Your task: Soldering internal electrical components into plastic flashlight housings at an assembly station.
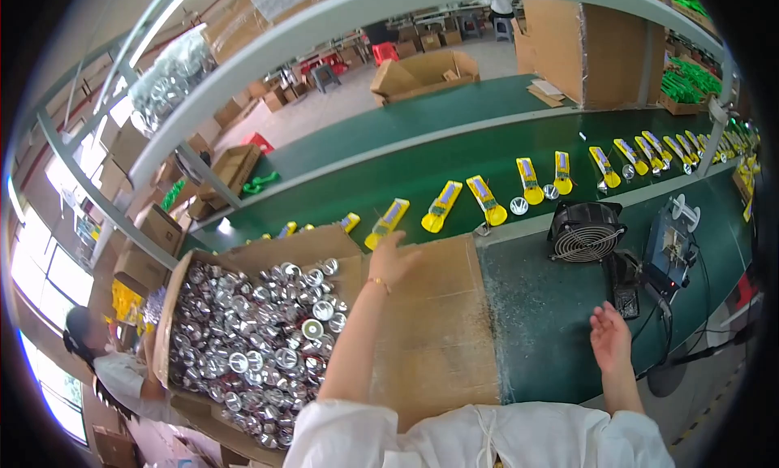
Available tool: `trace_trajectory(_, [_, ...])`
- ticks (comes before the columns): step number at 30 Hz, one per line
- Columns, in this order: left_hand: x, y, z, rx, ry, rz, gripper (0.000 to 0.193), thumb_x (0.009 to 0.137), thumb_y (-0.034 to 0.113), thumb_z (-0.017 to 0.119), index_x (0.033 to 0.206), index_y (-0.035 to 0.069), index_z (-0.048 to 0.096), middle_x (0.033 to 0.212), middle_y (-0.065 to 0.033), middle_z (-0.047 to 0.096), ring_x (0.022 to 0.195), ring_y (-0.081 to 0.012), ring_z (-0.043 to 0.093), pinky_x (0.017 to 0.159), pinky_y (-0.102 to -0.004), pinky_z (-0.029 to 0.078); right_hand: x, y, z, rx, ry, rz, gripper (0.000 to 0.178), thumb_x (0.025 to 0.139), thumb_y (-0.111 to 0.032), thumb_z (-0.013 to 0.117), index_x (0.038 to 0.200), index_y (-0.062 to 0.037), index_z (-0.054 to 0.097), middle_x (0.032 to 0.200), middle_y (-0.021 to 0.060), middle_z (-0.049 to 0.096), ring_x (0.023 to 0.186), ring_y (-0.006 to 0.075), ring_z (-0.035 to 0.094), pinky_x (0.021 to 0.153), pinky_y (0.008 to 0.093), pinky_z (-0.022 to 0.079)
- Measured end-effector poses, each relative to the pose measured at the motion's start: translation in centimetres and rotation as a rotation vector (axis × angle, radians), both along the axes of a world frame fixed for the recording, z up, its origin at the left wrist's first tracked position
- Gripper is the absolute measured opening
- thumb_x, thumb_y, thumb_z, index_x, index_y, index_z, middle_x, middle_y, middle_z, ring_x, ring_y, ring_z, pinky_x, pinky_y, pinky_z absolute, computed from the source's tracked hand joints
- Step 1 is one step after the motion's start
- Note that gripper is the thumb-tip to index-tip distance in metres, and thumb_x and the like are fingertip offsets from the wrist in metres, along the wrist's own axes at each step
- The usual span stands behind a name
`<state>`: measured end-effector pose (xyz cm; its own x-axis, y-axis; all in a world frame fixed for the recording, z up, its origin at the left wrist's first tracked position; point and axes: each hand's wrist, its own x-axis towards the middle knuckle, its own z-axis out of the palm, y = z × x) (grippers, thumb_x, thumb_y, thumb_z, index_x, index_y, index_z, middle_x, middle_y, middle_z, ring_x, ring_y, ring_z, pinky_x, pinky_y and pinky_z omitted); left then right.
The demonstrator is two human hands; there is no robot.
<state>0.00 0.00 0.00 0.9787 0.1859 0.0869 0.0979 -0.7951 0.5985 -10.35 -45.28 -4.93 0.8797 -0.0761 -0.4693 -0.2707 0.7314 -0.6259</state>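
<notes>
My left hand (393, 262) reaches over the sheet of cardboard to the near edge of the green belt. Its fingers are apart, beside the round lower end of a yellow flashlight-shaped housing (388, 224) with a purple cell and a small green board; whether they touch it I cannot tell. My right hand (610, 338) hangs palm up over the bench's right side, fingers loosely bent and holding nothing. Left of my left forearm, a cardboard box (180, 314) is filled with shiny silver reflector cups (286, 358). Similar yellow housings (486, 202) lie in a row along the belt, some beside loose reflectors (519, 206).
A black fan (586, 234) stands right of the cardboard sheet (442, 322). Next to it are a blue device with a white reel (670, 245), a black holder (625, 285) and cables. A metal frame rail (357, 13) crosses overhead. Another person (122, 362) sits at the far left.
</notes>
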Motion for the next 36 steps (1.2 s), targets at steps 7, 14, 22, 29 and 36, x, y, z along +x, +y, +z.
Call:
trace_trajectory(7, [10.2,-5.8,-4.7,0.238,-0.071,0.085,0.065,0.062,0.042,0.074,0.114,0.011,0.049,0.128,-0.0165,0.039,0.112,-0.0306,0.047,0.091,-0.0386,0.041,1.5,-2.2,0.8,-0.510,-0.094,-0.438,0.063,0.081,-0.019,0.063,0.134,-0.0096,0.028,0.105,0.0017,0.058,0.085,0.0082,0.054,0.066,0.0206,0.040])
trace_trajectory(14, [8.7,-6.3,-5.7,0.110,-0.233,0.110,0.024,0.067,0.021,0.066,0.086,0.009,0.058,0.099,-0.0099,0.054,0.085,-0.0286,0.058,0.073,-0.0380,0.049,5.2,-4.3,0.2,-0.902,-0.123,-0.325,0.042,0.084,-0.027,0.061,0.122,-0.0147,0.050,0.099,-0.0022,0.059,0.087,0.0051,0.052,0.063,0.0186,0.037])
trace_trajectory(22, [-10.0,-9.8,-3.7,0.124,-0.292,-0.058,0.031,0.067,0.025,0.070,0.090,0.009,0.056,0.108,-0.0104,0.050,0.084,-0.0278,0.059,0.064,-0.0354,0.050,7.8,-11.9,-2.6,-1.473,-0.398,-0.192,0.029,0.088,-0.026,0.057,0.103,-0.0013,0.058,0.081,0.0024,0.057,0.073,0.0101,0.051,0.069,0.0229,0.042])
trace_trajectory(29, [-14.4,-2.0,-0.8,0.282,-0.445,0.348,0.019,0.070,0.009,0.065,0.087,0.003,0.059,0.090,-0.0139,0.059,0.083,-0.0307,0.057,0.073,-0.0378,0.045,7.9,-11.6,-1.9,-1.739,-0.517,-0.125,0.019,0.086,-0.019,0.057,0.089,0.0002,0.055,0.079,0.0071,0.055,0.074,0.0159,0.051,0.072,0.0271,0.039])
trace_trajectory(36, [-19.2,4.8,2.1,0.621,0.041,0.391,0.019,0.079,0.023,0.056,0.095,0.018,0.067,0.116,-0.0074,0.052,0.114,-0.0295,0.041,0.087,-0.0486,0.038,3.2,-12.4,1.5,-1.642,-0.451,-0.105,0.024,0.087,-0.026,0.057,0.086,-0.0031,0.053,0.071,-0.0014,0.046,0.065,0.0061,0.042,0.059,0.0211,0.034])
